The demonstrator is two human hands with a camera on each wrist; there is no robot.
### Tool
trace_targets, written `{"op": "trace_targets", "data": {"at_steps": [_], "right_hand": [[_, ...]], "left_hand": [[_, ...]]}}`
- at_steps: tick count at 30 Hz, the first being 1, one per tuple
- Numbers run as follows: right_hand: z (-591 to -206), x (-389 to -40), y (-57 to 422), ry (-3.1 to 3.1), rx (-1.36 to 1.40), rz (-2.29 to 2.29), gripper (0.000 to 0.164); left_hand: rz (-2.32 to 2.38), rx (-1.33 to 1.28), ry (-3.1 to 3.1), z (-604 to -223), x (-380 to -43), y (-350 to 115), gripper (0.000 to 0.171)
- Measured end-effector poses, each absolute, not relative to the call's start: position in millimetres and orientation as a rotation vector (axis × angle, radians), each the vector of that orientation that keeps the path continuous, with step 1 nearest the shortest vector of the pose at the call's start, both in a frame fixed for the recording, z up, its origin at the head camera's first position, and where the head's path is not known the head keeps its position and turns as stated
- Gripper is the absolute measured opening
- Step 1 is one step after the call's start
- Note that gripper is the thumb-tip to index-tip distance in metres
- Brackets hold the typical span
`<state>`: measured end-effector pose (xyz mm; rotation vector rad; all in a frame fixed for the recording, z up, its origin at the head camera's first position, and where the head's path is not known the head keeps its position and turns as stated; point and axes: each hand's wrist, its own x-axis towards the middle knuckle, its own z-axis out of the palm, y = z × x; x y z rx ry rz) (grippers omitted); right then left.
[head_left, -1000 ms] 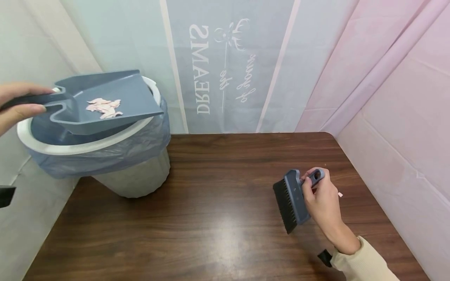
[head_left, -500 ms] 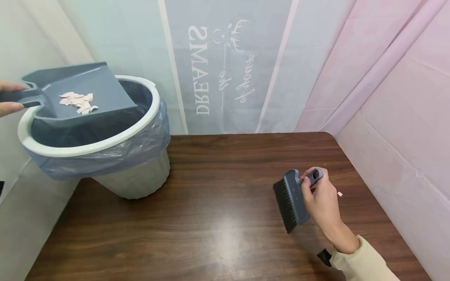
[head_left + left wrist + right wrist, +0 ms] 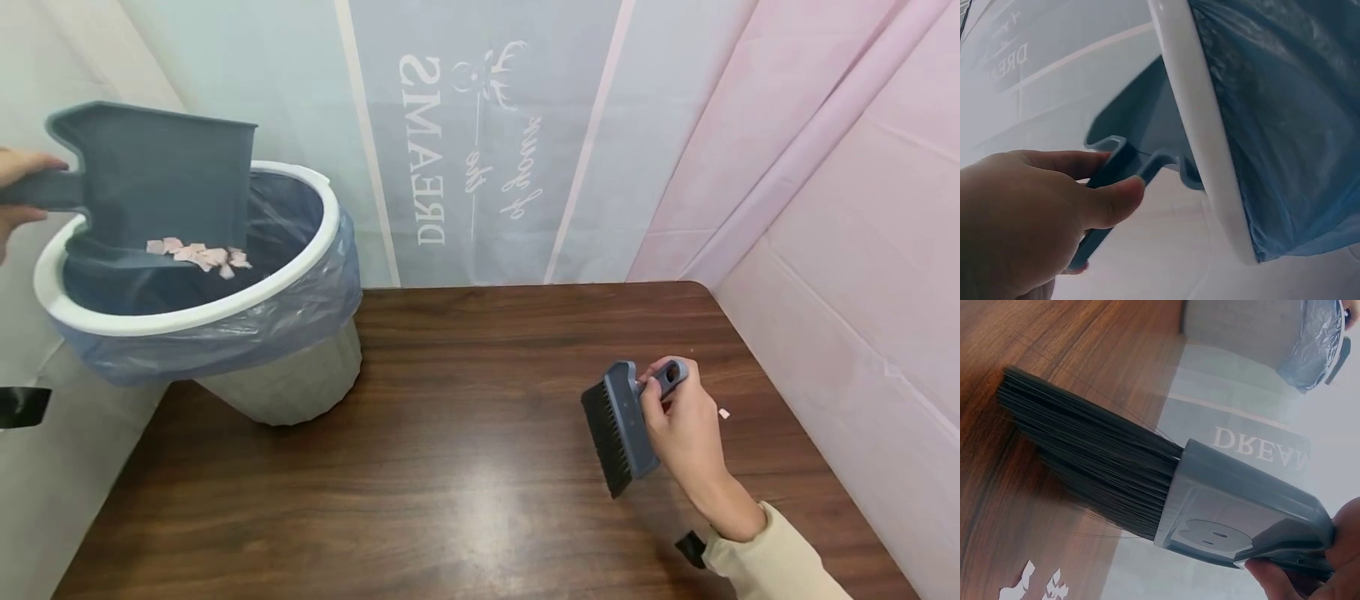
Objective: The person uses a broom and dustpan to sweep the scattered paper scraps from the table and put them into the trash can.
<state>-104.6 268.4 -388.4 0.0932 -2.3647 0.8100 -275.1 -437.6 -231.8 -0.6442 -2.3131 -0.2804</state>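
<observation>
My left hand (image 3: 26, 187) grips the handle of a grey-blue dustpan (image 3: 161, 175), tipped on its side over the bin's mouth. Pale pink paper scraps (image 3: 201, 255) are at the pan's lower side, over the bin opening; whether they still touch the pan I cannot tell. The bin (image 3: 281, 379) has a white rim and a translucent blue liner bag (image 3: 300, 292). My right hand (image 3: 686, 421) holds a small brush (image 3: 630, 421) by its handle, above the right side of the table. In the right wrist view, the black bristles (image 3: 1091, 456) point left.
A small white scrap (image 3: 723, 413) lies on the wooden table (image 3: 465, 433), just right of my right hand. The right wrist view shows white scraps (image 3: 1017, 582) on the tabletop. A printed curtain (image 3: 495, 167) hangs behind the table.
The dustpan moved left over the bin, then tipped from nearly level onto its side. The paper scraps slid from the middle of the pan down towards the bin opening. My right hand stayed still.
</observation>
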Motion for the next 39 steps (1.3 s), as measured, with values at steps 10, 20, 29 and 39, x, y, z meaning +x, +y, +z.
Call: {"op": "trace_targets", "data": {"at_steps": [10, 20, 29, 39], "right_hand": [[-389.6, -104.2, 268.5, -2.361, 0.093, 0.795, 0.019], [-389.0, -103.2, 269.8, -2.364, 0.103, 0.794, 0.019], [-389.6, -105.9, 269.0, -2.346, 0.134, 0.788, 0.02], [-391.8, -106.8, 268.9, -2.341, 0.14, 0.775, 0.02]], "left_hand": [[-0.147, -0.63, -2.205, -213.4, -251.3, -396.0, 0.083], [-0.101, -0.581, -2.169, -219.3, -244.2, -394.2, 0.076], [-0.331, -0.613, -2.203, -227.8, -255.8, -404.7, 0.088], [-0.407, -0.619, -2.15, -238.1, -261.1, -412.2, 0.061]]}}
